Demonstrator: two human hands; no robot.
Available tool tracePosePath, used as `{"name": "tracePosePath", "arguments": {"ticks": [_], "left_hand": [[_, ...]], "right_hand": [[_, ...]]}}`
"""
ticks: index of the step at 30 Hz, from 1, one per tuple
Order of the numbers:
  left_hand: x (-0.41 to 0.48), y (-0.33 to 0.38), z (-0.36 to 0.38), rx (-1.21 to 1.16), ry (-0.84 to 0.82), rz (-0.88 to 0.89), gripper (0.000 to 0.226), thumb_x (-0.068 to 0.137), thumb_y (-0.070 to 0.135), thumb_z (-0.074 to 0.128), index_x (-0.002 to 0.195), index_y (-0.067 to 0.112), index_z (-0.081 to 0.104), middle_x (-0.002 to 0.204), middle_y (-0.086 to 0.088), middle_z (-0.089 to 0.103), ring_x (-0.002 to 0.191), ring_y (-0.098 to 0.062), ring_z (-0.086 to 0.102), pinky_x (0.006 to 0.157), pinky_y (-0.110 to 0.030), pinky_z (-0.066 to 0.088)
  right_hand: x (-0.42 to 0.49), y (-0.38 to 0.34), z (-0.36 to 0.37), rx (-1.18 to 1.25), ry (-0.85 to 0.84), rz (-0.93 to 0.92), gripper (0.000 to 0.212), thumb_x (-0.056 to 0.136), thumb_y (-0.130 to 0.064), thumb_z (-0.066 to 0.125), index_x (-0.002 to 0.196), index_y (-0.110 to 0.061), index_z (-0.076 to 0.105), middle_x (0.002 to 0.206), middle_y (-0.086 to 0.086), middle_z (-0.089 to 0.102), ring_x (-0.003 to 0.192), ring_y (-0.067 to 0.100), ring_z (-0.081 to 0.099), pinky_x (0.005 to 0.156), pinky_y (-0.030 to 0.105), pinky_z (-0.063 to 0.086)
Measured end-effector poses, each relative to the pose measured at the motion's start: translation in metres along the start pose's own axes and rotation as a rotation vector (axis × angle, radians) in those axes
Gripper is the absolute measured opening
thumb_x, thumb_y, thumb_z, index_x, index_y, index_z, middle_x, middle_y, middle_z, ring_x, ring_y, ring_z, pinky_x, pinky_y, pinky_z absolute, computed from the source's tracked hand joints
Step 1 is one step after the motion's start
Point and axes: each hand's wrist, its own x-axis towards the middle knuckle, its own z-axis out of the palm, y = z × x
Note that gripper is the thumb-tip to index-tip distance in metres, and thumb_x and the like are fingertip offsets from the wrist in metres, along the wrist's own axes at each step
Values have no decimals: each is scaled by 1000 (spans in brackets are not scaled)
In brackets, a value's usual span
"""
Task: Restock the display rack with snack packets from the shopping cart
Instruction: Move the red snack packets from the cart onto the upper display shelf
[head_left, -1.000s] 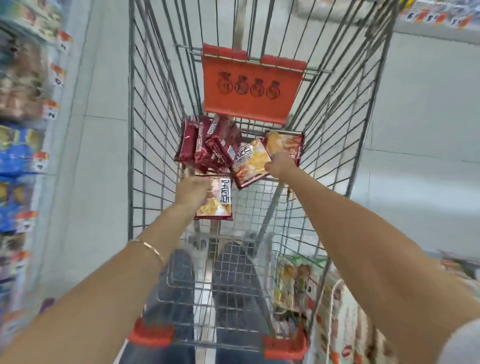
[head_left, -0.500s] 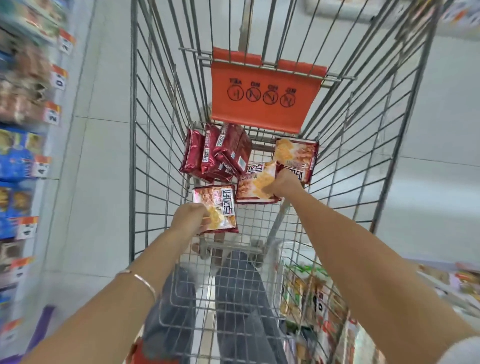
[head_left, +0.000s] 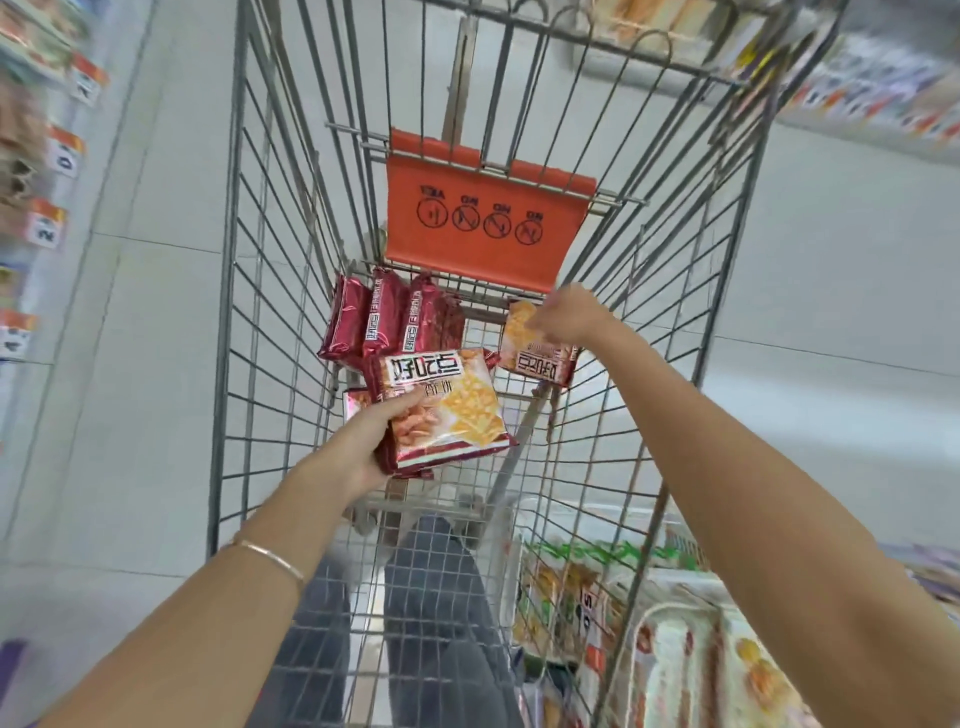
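Inside the wire shopping cart (head_left: 228, 312), my left hand (head_left: 363, 441) grips a stack of two orange-and-red cracker packets (head_left: 452, 410) by its left edge, thumb on top. My right hand (head_left: 571, 317), blurred, reaches further in and pinches the top edge of another cracker packet (head_left: 535, 358) that leans against the cart's right side. Three dark red packets (head_left: 387, 322) stand side by side at the cart's far end, apart from both hands.
An orange plastic flap (head_left: 483, 218) hangs on the cart's far wall above the packets. Stocked shelves with price tags (head_left: 47, 156) run along the left. A rack of snack packets (head_left: 675, 649) shows at the lower right, behind the cart's wires.
The packet that my right hand held now lies on top of the one in my left hand. My right hand has moved right and further in, onto the last cracker packet.
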Motion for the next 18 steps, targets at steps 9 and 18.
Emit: {"name": "tracePosePath", "arguments": {"ticks": [9, 18], "left_hand": [[10, -14, -30, 24, 3, 27, 50, 84, 33, 72, 129, 12, 61, 111, -14, 74, 95, -31, 74, 63, -38, 60], [-35, -5, -22, -94, -76, 75, 42, 88, 36, 67, 122, 11, 65, 110, -13, 74, 97, -29, 74, 71, -39, 61]], "right_hand": [[48, 20, 67, -810, 321, 134, 48, 94, -19, 52, 139, -2, 47, 132, 15, 52, 125, 32, 47, 113, 45, 33], [-21, -1, 56, -38, 112, 194, 89, 80, -16, 77, 151, -10, 23, 136, 14, 55, 117, 30, 58, 92, 39, 51]]}}
